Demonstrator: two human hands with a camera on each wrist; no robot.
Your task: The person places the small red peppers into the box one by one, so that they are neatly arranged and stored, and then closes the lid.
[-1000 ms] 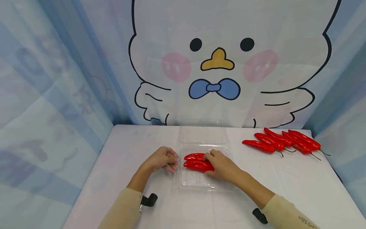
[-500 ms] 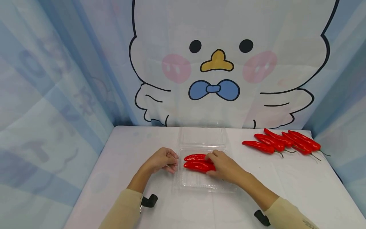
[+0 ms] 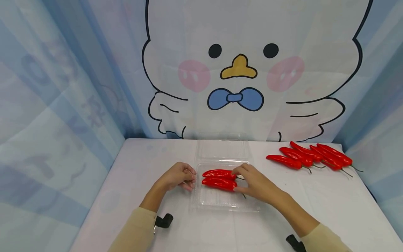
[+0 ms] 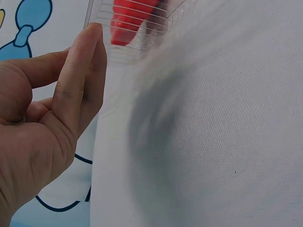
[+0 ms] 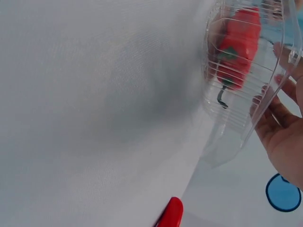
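Note:
A clear plastic clamshell container (image 3: 217,200) lies on the table with its lid (image 3: 223,149) folded back. Two glossy red chili peppers, the rear one (image 3: 217,174) and the front one (image 3: 218,183), rest side by side in its base, their stems toward the right. At the container's left edge my left hand (image 3: 181,175) pinches the rim between thumb and fingers. My right hand (image 3: 255,182) is over the base's right part, fingers spread at the peppers' stem ends. In the right wrist view a red pepper (image 5: 241,42) shows through the ribbed wall, apart from my fingers (image 5: 281,116).
Several more red chili peppers (image 3: 284,161) lie in a group at the table's back right. Behind the white-covered table (image 3: 141,154) hangs a curtain (image 3: 239,122) with a cartoon chick. Blue patterned curtains (image 3: 56,140) enclose the sides.
My right hand has drawn back to the right, loosening from the two peppers and uncovering their stem ends. The peppers stay in the container. My left hand holds its place.

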